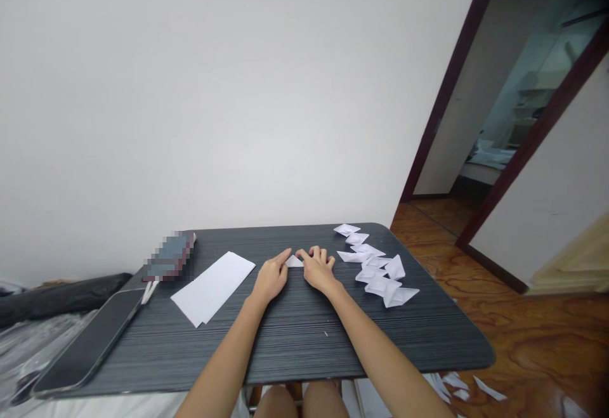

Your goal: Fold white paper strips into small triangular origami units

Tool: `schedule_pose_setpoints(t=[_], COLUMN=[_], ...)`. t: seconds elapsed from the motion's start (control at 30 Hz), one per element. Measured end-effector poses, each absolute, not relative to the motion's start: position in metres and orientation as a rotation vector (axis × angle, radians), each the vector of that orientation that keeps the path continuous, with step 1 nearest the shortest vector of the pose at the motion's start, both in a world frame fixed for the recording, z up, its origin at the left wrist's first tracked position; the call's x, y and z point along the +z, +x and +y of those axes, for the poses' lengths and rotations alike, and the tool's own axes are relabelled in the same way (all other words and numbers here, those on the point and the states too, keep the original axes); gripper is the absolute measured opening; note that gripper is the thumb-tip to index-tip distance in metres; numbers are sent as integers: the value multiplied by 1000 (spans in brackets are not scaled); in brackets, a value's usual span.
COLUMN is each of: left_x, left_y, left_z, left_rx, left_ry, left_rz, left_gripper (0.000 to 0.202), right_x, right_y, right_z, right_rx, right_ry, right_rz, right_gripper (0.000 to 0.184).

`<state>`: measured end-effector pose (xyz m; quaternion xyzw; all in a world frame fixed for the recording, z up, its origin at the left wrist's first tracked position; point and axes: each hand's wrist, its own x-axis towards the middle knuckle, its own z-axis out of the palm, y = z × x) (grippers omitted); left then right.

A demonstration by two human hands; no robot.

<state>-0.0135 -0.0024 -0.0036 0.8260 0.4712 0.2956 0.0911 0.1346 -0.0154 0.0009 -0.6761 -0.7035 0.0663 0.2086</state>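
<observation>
A small folded piece of white paper (295, 261) lies on the dark table between my two hands. My left hand (272, 274) rests on its left side, fingers stretched out and pointing forward. On the other side, my right hand (316, 267) presses on the paper with bent, spread fingers; part of the paper is hidden under it. Several folded paper boats (382, 285) sit in a loose row to the right of my right hand. Left of my left hand lies a small stack of white paper sheets (214, 286), slightly fanned.
A phone (92, 342) lies at the table's left edge, with a white cable (149, 291) near a blurred device (169, 256) behind it. The dark table (295, 348) stands against a white wall. Paper scraps (454, 380) litter the wooden floor at right, near a doorway.
</observation>
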Motion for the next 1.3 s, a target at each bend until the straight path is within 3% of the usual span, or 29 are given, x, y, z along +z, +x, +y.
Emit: schedule_pose_setpoints(t=[0.23, 0.43, 0.53, 0.77, 1.0, 1.17, 1.3], left_x=[-5, -3, 0, 5, 0, 1, 4], left_y=[-11, -13, -11, -7, -8, -9, -8], left_z=[3, 2, -2, -6, -4, -1, 1], left_rx=[995, 1113, 1154, 1244, 1228, 1273, 1364], left_ry=[2552, 2302, 2214, 2091, 2133, 2007, 1669], left_rz=[1217, 1267, 1197, 1094, 1168, 1193, 1087], left_gripper=[26, 29, 31, 37, 42, 33, 25], right_x=[3, 0, -3, 2, 6, 12, 17], right_y=[144, 142, 136, 132, 129, 132, 135], right_z=[-8, 4, 7, 2, -6, -7, -8], right_rx=[415, 1018, 1141, 1014, 626, 558, 648], right_ry=[-1627, -1026, -877, -897, -1083, -1078, -1031], right_rz=[-1984, -1723, -1573, -1576, -1752, -1729, -1686], right_gripper=[20, 29, 31, 30, 29, 35, 27])
